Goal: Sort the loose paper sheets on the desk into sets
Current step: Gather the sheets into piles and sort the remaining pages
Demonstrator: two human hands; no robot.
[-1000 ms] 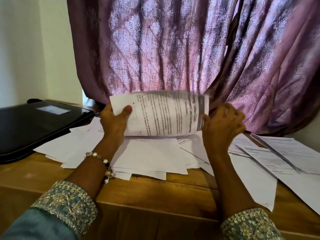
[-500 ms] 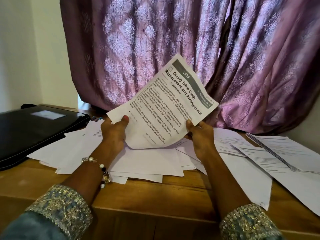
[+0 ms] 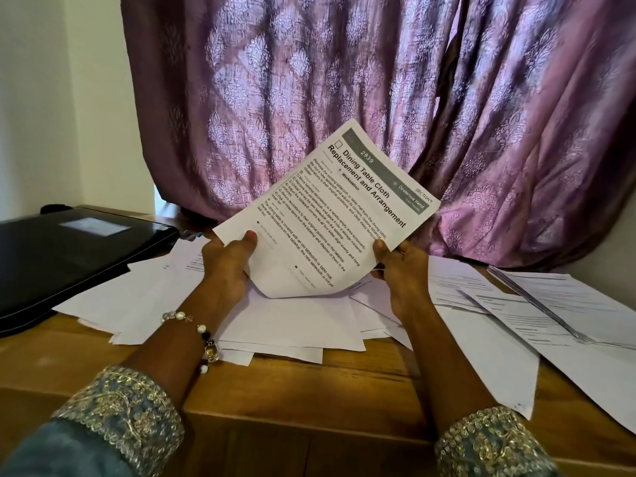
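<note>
I hold a printed sheet point(image 3: 330, 215) headed "Dining Table Cloth Replacement and Arrangement" upright and tilted above the desk, its text facing me. My left hand point(image 3: 227, 266) pinches its lower left edge with the thumb on the front. My right hand point(image 3: 401, 270) grips its lower right edge. Beneath it several loose white sheets point(image 3: 285, 321) lie scattered and overlapping on the wooden desk point(image 3: 309, 390). More printed sheets point(image 3: 537, 304) spread out to the right, some hanging over the desk's front edge.
A closed black laptop-like device point(image 3: 69, 256) lies at the left of the desk. A purple patterned curtain point(image 3: 344, 80) hangs right behind the papers. A white wall point(image 3: 51, 98) stands at the left.
The sheet was turned from lying sideways to standing tilted with its heading readable. My right hand slid from the sheet's right edge down to its lower right edge.
</note>
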